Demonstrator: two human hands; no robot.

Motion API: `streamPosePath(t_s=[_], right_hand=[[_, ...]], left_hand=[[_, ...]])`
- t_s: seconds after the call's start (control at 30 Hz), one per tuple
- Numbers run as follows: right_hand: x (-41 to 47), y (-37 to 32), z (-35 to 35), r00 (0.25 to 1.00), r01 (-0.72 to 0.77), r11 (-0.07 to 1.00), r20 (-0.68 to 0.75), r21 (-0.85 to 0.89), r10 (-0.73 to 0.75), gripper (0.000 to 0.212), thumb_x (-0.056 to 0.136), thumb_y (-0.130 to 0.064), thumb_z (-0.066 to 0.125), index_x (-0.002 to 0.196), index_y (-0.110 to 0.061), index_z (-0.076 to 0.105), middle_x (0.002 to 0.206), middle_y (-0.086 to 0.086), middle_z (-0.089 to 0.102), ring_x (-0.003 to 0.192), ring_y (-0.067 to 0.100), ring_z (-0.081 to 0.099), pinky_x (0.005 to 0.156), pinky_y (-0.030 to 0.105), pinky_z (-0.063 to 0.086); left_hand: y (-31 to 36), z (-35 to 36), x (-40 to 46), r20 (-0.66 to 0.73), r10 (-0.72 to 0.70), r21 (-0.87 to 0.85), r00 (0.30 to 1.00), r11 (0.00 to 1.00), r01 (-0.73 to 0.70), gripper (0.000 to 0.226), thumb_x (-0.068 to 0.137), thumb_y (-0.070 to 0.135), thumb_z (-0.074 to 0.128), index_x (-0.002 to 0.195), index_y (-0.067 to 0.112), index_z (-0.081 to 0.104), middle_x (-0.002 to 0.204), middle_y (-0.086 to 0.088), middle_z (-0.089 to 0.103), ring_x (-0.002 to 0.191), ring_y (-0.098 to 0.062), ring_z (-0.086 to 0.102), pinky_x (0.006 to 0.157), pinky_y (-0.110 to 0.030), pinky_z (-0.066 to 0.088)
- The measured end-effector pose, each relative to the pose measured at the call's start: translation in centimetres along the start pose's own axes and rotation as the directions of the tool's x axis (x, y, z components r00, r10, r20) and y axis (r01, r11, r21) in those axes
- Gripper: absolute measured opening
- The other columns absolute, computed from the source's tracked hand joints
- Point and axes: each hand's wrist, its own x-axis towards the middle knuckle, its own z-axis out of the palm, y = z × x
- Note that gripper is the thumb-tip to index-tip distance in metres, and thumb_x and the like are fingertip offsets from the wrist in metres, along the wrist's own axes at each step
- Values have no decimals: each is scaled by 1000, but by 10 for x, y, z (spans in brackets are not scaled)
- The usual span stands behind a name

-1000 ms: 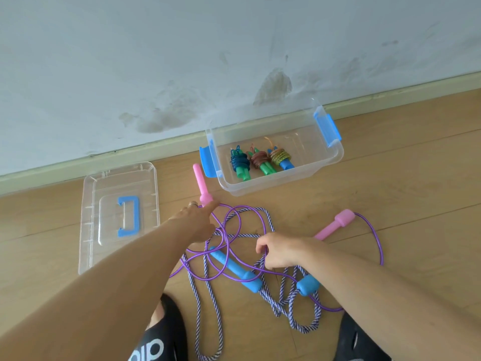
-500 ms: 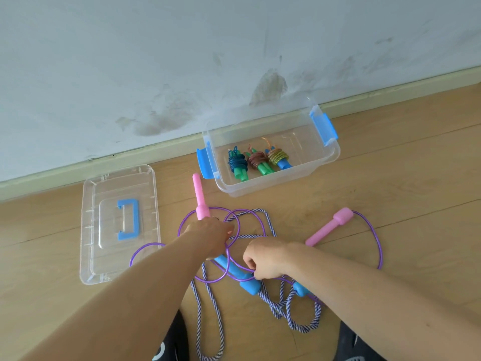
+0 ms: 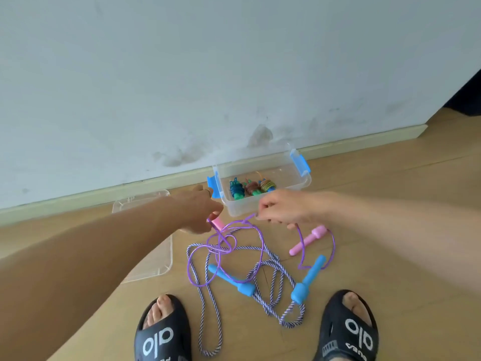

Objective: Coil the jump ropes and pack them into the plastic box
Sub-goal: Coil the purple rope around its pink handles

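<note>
Left hand (image 3: 200, 212) grips pink handle (image 3: 216, 224); right hand (image 3: 282, 208) pinches purple rope (image 3: 250, 231), apparently tangled over striped rope (image 3: 270, 269); lid (image 3: 156, 256) under forearm.

Single head view, wide-angle, looks forward and down from standing height. Wall (image 3: 182, 74) fills 12 o'clock half, wooden floor (image 3: 390, 230) below, own slippers (image 3: 164, 332) at 6 o'clock edge.

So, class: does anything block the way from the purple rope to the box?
Nothing covers the box: its lid lies aside. But the purple rope, held by both hands, the left and the right, is looped through the striped rope on the floor.
</note>
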Motion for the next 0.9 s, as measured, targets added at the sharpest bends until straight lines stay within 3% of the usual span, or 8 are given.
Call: streamPosePath(t_s=[0.13, 0.23, 0.37, 0.47, 0.53, 0.7, 0.83, 0.9], right_hand=[[-56, -54, -26, 970, 164, 979, -200, 117, -139, 22, 94, -20, 57, 74, -15, 51, 65, 3, 42, 48, 12, 33, 44, 23, 25], [-100, -88, -41, 919, 311, 924, -317, 221, -234, 27, 96, -24, 58, 72, -16, 50, 59, -1, 40, 45, 11, 27, 42, 22, 21], [-147, -108, -42, 846, 486, 817, -402, 310, -351, 25, 96, -23, 57, 73, -16, 52, 58, -1, 46, 47, 13, 20, 44, 24, 16], [-167, -114, -39, 794, 592, 721, -417, 360, -443, 23, 98, -21, 54, 76, -13, 56, 66, 5, 53, 49, 15, 19, 47, 28, 14], [-173, -117, -39, 762, 639, 670, -431, 378, -484, 23, 98, -19, 53, 77, -12, 58, 70, 7, 57, 50, 15, 19, 50, 31, 13], [-176, -111, -42, 762, 642, 651, -436, 406, -479, 21, 99, -21, 52, 82, -10, 61, 73, 7, 64, 46, 12, 25, 49, 31, 12], [-177, -106, -48, 770, 635, 623, -433, 456, -468, 21, 98, -21, 50, 83, -12, 61, 79, 7, 66, 47, 12, 25, 46, 29, 11], [-178, -105, -53, 766, 641, 590, -451, 491, -458, 21, 98, -21, 49, 82, -13, 61, 79, 6, 65, 47, 12, 24, 45, 28, 11]], left_hand=[[6, -44, -54, 23, -60, -97, 998, 993, 62, 11, 85, 41, 56, 85, 31, 51, 107, 3, 52, 94, -16, 48, 88, -42, 51], [18, -69, -87, 87, -126, -240, 988, 960, 144, 29, 82, 54, 62, 85, 26, 53, 76, 3, 65, 76, -15, 60, 84, -34, 51], [20, -73, -106, -53, -184, -368, 982, 917, 152, 63, 76, 78, 58, 113, 28, 50, 113, 8, 57, 104, -18, 58, 92, -37, 48], [20, -67, -111, -196, -99, -583, 976, 812, -35, 83, 78, 67, 68, 144, 41, 25, 127, 9, 48, 117, -17, 55, 98, -33, 45], [26, -69, -110, -239, -53, -635, 970, 764, -115, 78, 82, 61, 67, 146, 47, 24, 128, 8, 52, 116, -14, 58, 96, -29, 45], [38, -70, -95, -236, -67, -838, 969, 519, -169, 35, 97, 48, 54, 130, 35, 54, 108, 6, 72, 106, -11, 66, 97, -33, 51], [42, -68, -84, -234, 26, -737, 972, 647, -195, 23, 98, 40, 53, 107, 27, 69, 94, 10, 75, 99, -12, 68, 96, -38, 53], [40, -64, -77, -175, 37, -692, 984, 706, -150, 24, 96, 45, 53, 109, 30, 67, 100, 9, 74, 100, -14, 68, 97, -38, 52]])
